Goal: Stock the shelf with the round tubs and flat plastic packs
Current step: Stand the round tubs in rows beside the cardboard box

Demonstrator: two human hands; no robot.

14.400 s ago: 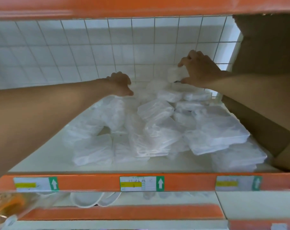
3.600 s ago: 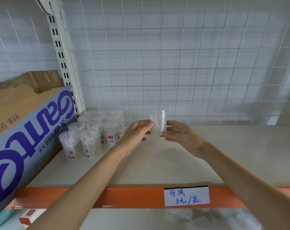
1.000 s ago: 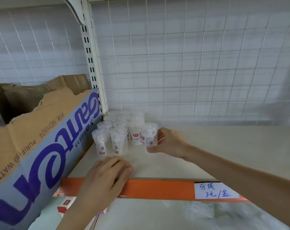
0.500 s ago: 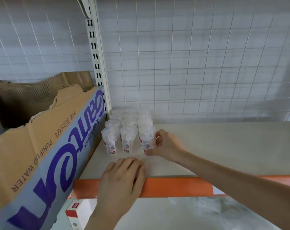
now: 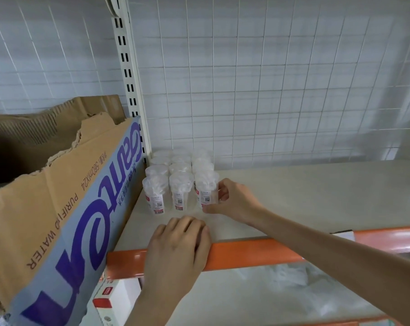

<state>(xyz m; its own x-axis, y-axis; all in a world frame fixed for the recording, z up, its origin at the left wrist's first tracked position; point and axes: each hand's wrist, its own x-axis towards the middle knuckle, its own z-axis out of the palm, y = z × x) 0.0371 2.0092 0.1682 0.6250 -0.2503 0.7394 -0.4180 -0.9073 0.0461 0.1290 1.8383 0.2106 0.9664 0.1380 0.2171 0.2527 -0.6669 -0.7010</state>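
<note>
The front-right tub stands upright on the shelf, at the near right corner of a tight block of round tubs packed three across in rows running back to the wire grid. My right grip grasps it from its 3 o'clock side, the fingers curled round the clear wall and the thumb low at its base. The tub touches its neighbour at 9 o'clock; all the front ones show small labels with red marks and a code square. My left grip lies released at 6 o'clock of the block, palm down, with relaxed fingers resting on the shelf's front edge over the orange rail, holding nothing. At 9 o'clock of the tubs a torn cardboard box with purple lettering lies right beside them, against the slotted upright. At 6 o'clock, under the rail, the lower shelf carries pale plastic packs, blurred, and a small white and red carton sits near the box's bottom corner.
</note>
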